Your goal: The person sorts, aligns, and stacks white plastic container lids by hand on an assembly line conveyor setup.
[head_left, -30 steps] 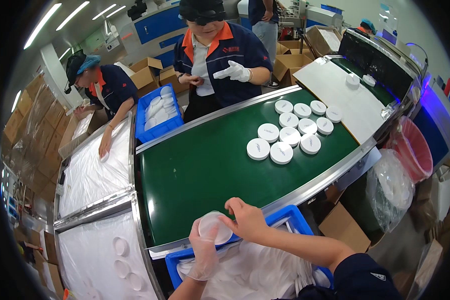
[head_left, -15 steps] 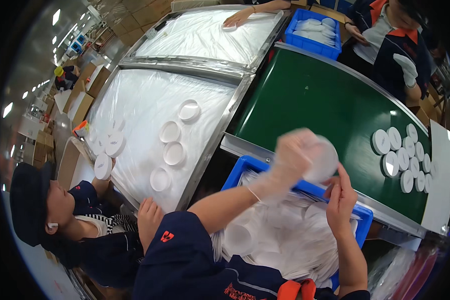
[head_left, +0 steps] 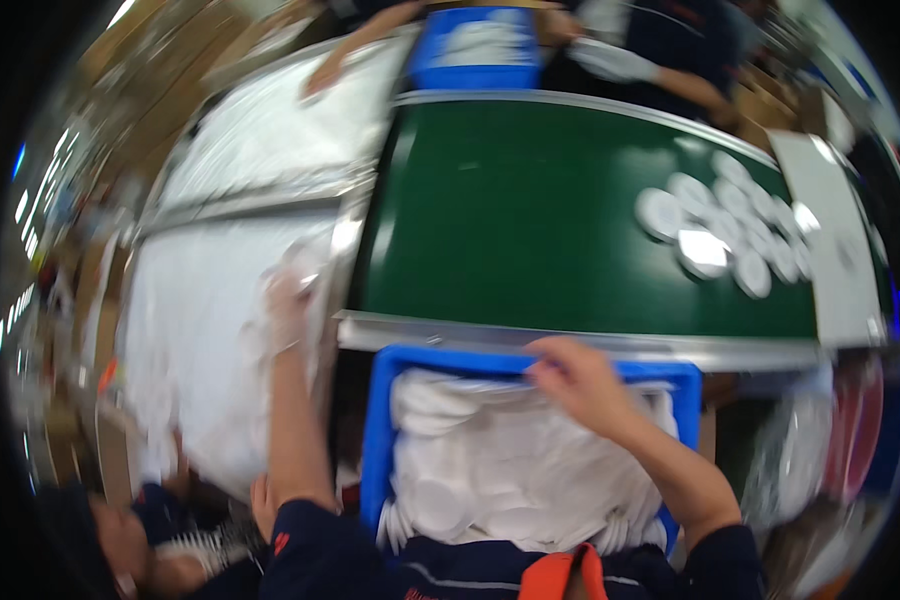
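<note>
My left hand [head_left: 288,295], in a thin clear glove, reaches out over the white-covered table [head_left: 200,300] on the left. It is at a white round lid [head_left: 308,262]; motion smears the fingers, so I cannot tell whether it grips the lid. My right hand [head_left: 575,380] hovers over the far rim of a blue bin [head_left: 380,440], fingers loosely bent and apart, nothing visible in them. Inside the bin lies a heap of thin white round pieces [head_left: 530,470], with stacks along its sides.
Beyond the bin runs a green belt [head_left: 510,220] with a metal edge, bearing a cluster of white lids [head_left: 705,250] at its right. A smaller blue bin [head_left: 430,60] stands at the back. Co-workers' hands show at the far side; another person sits at lower left.
The view has swung to the right. My left hand has gone from above the bin, by a pale disc, to the left table's lids. My right hand has moved to the bin's far rim.
</note>
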`<state>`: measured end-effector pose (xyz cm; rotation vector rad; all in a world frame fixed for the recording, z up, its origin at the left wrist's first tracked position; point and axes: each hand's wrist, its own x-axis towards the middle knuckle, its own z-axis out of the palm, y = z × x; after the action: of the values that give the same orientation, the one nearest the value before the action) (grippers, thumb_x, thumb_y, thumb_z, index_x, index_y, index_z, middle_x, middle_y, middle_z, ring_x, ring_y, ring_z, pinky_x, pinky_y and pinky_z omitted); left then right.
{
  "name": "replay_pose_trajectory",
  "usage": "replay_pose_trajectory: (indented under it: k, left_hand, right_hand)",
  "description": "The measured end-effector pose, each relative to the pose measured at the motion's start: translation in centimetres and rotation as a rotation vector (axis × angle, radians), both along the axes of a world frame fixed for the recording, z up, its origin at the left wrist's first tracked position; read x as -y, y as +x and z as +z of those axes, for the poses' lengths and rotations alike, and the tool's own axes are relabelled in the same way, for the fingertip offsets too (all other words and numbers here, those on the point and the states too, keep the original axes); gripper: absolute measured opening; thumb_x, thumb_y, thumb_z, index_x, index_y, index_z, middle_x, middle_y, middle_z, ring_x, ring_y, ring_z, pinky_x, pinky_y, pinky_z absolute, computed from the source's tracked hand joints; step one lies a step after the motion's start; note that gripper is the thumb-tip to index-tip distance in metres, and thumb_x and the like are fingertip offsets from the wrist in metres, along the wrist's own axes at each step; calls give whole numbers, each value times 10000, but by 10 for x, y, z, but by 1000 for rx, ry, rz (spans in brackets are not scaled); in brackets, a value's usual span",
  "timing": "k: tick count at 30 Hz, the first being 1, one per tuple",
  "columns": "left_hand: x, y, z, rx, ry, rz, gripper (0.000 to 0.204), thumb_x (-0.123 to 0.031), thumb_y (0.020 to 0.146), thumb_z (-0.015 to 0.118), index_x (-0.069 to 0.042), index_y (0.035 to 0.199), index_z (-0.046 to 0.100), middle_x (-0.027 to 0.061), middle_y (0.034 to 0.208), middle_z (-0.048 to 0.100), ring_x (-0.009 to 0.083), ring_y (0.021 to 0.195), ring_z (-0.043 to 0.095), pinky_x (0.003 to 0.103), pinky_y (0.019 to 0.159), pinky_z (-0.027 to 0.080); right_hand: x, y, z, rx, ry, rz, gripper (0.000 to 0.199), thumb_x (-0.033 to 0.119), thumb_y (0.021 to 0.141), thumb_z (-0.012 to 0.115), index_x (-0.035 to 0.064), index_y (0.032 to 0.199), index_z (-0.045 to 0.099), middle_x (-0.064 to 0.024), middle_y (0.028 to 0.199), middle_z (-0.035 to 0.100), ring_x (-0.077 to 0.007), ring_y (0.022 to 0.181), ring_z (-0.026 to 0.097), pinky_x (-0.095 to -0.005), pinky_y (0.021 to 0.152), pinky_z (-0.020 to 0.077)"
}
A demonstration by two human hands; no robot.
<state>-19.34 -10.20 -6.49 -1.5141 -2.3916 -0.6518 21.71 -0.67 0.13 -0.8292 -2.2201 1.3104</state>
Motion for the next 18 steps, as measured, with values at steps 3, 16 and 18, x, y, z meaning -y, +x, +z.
replay_pose_trajectory:
  k: [3, 16, 18]
  left_hand:
    - [88, -108, -23, 1086, 581, -125, 308, -178, 868, 481, -5, 1116, 541, 135, 1220, 492, 240, 1136, 463, 365, 885, 425]
    - [-184, 245, 58, 216, -80, -564, 655, -231, 699, 680, -67, 1267, 396, 147, 1260, 448, 294, 1167, 420, 368, 990, 324]
    - [-235, 285, 41, 44, 5, -750, 826, -291, 617, 744, -46, 1292, 335, 171, 1290, 401, 292, 1186, 397, 377, 997, 311]
  right_hand:
    - [40, -27, -12, -64, 68, 549, 224, 195, 733, 630, 67, 913, 590, -115, 936, 588, -291, 896, 560, -399, 754, 458]
    - [120, -6, -51, 9, 572, 690, 158, 185, 649, 553, 65, 546, 564, -75, 727, 554, -223, 722, 550, -311, 594, 425]
    - [129, -16, -47, -142, 435, 705, 121, 160, 647, 561, 50, 622, 607, -104, 696, 585, -267, 699, 558, -357, 613, 431]
